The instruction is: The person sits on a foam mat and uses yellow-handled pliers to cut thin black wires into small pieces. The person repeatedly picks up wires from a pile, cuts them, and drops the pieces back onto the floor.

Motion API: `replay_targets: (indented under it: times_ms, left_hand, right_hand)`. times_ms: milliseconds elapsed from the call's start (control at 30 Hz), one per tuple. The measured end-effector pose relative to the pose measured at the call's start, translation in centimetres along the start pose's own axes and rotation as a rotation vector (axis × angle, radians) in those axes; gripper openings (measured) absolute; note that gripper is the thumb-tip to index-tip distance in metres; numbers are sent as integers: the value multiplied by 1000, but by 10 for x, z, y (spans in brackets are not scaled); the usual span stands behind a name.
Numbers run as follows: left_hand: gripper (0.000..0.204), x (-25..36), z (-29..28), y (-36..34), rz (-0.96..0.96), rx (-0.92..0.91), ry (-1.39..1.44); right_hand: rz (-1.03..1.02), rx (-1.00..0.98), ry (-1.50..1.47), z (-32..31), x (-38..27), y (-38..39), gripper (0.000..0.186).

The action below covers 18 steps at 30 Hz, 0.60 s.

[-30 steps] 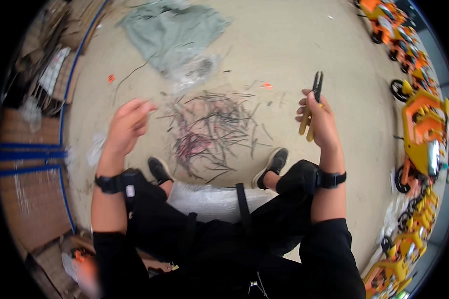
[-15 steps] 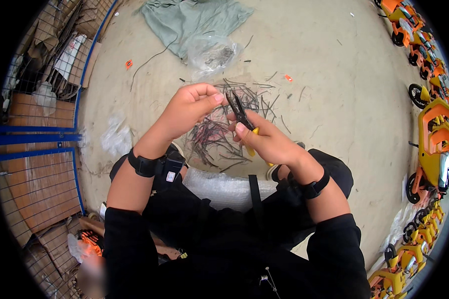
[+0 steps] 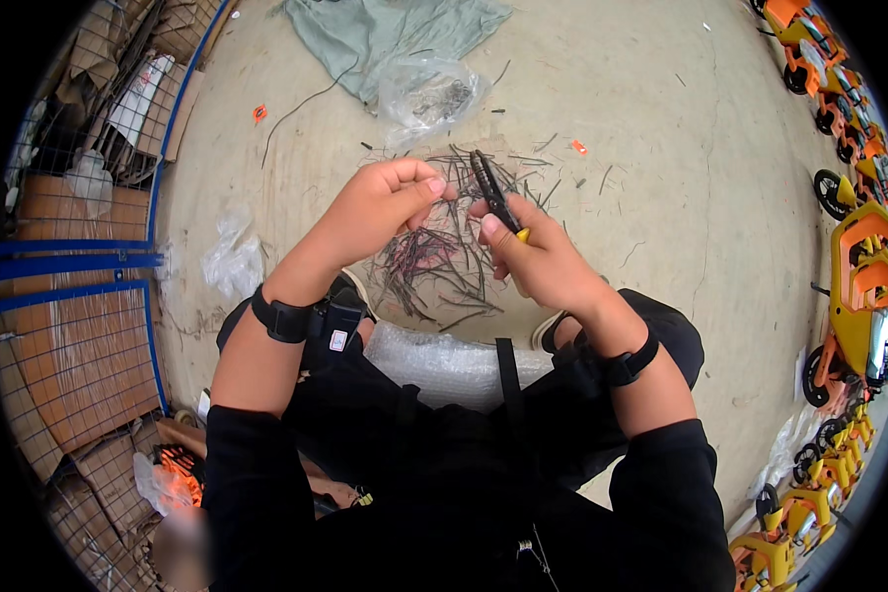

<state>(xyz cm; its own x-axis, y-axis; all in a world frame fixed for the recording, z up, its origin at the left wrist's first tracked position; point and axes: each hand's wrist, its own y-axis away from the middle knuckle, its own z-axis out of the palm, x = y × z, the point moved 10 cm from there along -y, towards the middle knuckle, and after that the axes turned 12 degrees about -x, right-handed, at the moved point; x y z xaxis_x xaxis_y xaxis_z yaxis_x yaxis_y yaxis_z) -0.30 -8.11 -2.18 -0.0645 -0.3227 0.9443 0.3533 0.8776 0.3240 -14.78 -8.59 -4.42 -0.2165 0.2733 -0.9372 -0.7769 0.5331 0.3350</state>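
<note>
My right hand (image 3: 535, 249) is wrapped round wire-stripping pliers (image 3: 494, 191) with black jaws and yellow handles. The jaws point up and away from me and look closed. To their left, a short gap apart, my left hand (image 3: 383, 209) is closed in a pinch, thumb against forefinger. Whatever it holds, if anything, is too small to make out. Below both hands, a loose pile of dark cut wire pieces (image 3: 424, 261) lies on the floor, with some reddish strands among them.
Beyond the pile lie a clear plastic bag (image 3: 426, 97) with scraps and a green cloth (image 3: 365, 39). A blue wire-mesh cage (image 3: 150, 335) with cardboard stands left. Yellow-orange balance bikes (image 3: 858, 266) line the right. Bubble wrap (image 3: 444, 365) lies between my legs.
The plier jaws have gone from parted to closed. My right hand has shifted slightly right, widening the gap to my left hand, which stays pinched in nearly the same spot.
</note>
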Motion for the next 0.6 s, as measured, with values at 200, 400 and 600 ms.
replay_targets:
  times_ms: [200, 400, 600]
  left_hand:
    - [23, -4, -3, 2, -5, 22, 99]
    - [23, -6, 3, -1, -3, 12, 21]
    - [22, -7, 2, -1, -4, 26, -8]
  right_hand:
    - [33, -71, -9, 8, 6, -2, 38]
    - [59, -92, -27, 17, 7, -3, 41]
    - [89, -124, -21, 19, 8, -3, 41]
